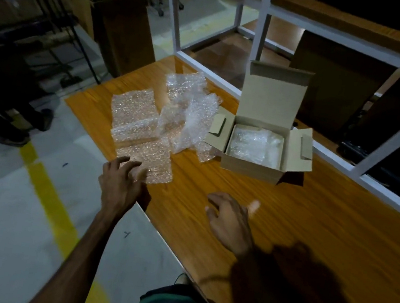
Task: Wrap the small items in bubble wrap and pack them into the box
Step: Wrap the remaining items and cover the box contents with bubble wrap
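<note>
A small cardboard box (251, 169) stands open on the wooden table (314, 223), lid upright and side flaps out. Bubble-wrapped bundles (255, 146) fill its inside. To its left lie several loose bubble wrap sheets (133, 116), some flat, some crumpled (192, 113). My left hand (119, 183) hovers with spread fingers over the near edge of the nearest flat sheet (149, 161), fingertips at or touching it. My right hand (230, 222) is over bare table in front of the box, fingers apart and blurred, holding nothing.
A white metal shelf frame (262, 27) runs along the table's far side. The table's left edge (103, 151) drops to a grey floor with a yellow line (52, 203). A tall carton (117, 21) stands beyond. Another person's feet (23, 127) are at the left.
</note>
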Demonstrator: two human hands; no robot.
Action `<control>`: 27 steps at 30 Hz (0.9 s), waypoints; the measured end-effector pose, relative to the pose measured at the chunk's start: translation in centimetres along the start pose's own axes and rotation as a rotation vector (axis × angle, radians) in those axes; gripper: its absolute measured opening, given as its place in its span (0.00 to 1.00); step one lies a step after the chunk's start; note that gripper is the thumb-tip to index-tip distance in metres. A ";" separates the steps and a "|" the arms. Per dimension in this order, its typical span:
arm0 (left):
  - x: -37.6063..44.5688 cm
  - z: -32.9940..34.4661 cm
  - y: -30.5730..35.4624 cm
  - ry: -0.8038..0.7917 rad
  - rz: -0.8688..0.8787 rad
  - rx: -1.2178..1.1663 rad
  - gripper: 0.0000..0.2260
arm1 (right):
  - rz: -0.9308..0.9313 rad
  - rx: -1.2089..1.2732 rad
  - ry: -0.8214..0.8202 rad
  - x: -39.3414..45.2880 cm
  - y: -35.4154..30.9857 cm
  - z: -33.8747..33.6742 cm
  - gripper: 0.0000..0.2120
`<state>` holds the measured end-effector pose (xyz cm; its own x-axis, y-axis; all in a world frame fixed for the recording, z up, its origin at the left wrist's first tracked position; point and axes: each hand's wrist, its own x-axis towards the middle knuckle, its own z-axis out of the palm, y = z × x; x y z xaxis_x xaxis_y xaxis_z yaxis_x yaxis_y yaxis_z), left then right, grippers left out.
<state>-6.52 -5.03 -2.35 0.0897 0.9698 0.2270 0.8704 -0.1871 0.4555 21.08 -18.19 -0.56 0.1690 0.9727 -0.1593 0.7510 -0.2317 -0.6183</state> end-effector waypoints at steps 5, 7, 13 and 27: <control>1.0 1.1 1.0 -0.170 0.018 0.107 0.08 | -0.057 0.028 -0.041 0.8 -1.0 0.4 0.19; 1.1 1.6 1.1 -0.146 0.013 0.117 0.08 | -0.062 0.064 -0.058 1.2 -1.5 0.4 0.19; -0.8 2.0 3.7 -0.035 0.012 0.042 0.10 | 0.026 0.314 -0.149 2.0 -3.8 0.7 0.25; -8.3 4.4 10.5 -0.058 0.226 -0.398 0.10 | 0.474 0.702 0.102 2.3 -1.0 3.0 0.19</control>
<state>4.03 -14.35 -3.26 0.2926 0.9029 0.3148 0.5732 -0.4291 0.6981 18.80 -15.80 -2.66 0.4472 0.7595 -0.4724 0.0228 -0.5377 -0.8428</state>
